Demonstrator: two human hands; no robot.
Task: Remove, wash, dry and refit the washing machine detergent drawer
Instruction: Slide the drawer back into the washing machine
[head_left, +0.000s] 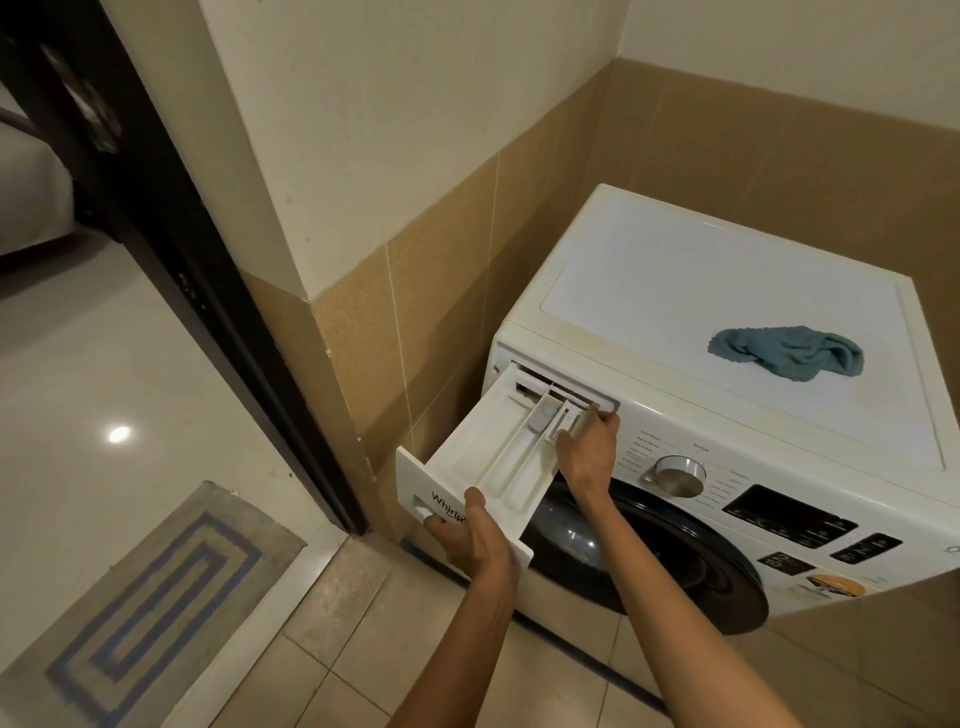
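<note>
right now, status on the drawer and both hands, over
Left hand grips detergent drawer front. Right hand at its rear compartments, grip unclear. Drawer far out, rear in washing machine slot. Blue cloth on top, clear of path.

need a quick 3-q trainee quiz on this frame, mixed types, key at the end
1. True or false: the detergent drawer is fully out of the washing machine.
2. The left hand grips: A) the drawer's front panel, B) the program dial, C) the door.
3. What lies on top of the machine?
Key: 1 false, its rear is still in the slot; 2 A; 3 a blue cloth.
</note>
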